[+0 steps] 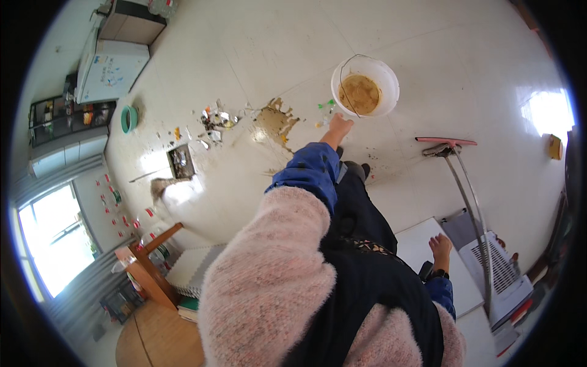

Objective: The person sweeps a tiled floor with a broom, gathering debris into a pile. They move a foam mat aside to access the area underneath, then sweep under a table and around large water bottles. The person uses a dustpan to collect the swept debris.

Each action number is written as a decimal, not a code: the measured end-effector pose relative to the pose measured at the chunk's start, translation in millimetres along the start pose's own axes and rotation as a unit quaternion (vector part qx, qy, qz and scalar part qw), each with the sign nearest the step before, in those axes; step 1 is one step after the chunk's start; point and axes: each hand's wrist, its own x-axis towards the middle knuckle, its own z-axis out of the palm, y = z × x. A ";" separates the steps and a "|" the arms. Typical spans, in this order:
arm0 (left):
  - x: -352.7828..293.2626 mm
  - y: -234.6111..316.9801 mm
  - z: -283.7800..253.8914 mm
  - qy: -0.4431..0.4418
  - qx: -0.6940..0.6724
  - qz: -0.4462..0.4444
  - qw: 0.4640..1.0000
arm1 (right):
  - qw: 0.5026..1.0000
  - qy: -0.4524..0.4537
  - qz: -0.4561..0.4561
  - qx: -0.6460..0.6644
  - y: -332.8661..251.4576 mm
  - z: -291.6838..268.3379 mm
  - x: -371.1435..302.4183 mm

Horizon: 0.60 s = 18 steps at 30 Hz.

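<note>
My left hand (340,124) reaches forward in a pink fuzzy sleeve with a blue cuff, its fingers closed at the near rim of a white bucket (391,92). Murky brown liquid (361,93) covers the bucket's bottom, and a thin wire handle (343,85) crosses the opening. Down at my right side, my right hand (439,246) hangs with loosely spread fingers, holding nothing that I can see. It is nearest a white flat surface (422,235). A brown puddle (275,122) lies on the pale tiled floor, left of the bucket.
Scattered litter (217,122) lies left of the puddle, beside a dustpan (180,161) and broom (160,186). To the right, a pink squeegee mop (446,142) leans with its long handle. A green basin (128,119) stands at far left, a wooden chair (153,269) lower left.
</note>
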 end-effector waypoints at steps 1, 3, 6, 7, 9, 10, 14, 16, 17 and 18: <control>12.1 4.1 6.9 0.013 0.001 0.003 1.000 | 0.998 -0.040 -0.045 -0.005 -31.8 14.6 6.3; 34.8 10.6 20.6 0.038 0.013 0.006 0.999 | 0.993 -0.083 -0.072 -0.050 -97.5 38.5 19.2; 85.6 29.8 40.0 0.045 -0.005 0.019 0.999 | 0.993 -0.078 -0.059 -0.063 -160.9 86.8 40.5; 102.5 36.5 45.0 0.067 -0.046 -0.011 0.997 | 0.992 -0.087 -0.070 -0.059 -178.2 102.2 48.0; 131.7 52.7 55.8 0.018 -0.204 -0.056 0.977 | 0.991 -0.093 -0.075 -0.054 -197.4 126.3 57.2; 142.4 61.5 61.0 0.037 -0.194 -0.051 0.979 | 0.994 -0.084 -0.038 -0.063 -203.6 131.9 60.2; 170.3 109.2 81.8 0.058 -0.209 -0.236 0.947 | 0.995 -0.070 0.030 -0.062 -218.8 123.8 83.0; 180.1 143.2 99.7 -0.022 -0.229 -0.242 0.943 | 0.996 -0.083 0.021 -0.031 -225.0 105.5 104.2; 183.8 163.0 113.0 -0.012 -0.216 -0.210 0.953 | 0.998 -0.048 0.041 -0.001 -231.6 92.7 119.8; 185.4 183.1 128.3 -0.028 -0.192 -0.213 0.958 | 0.998 -0.029 0.058 0.027 -234.2 80.8 133.8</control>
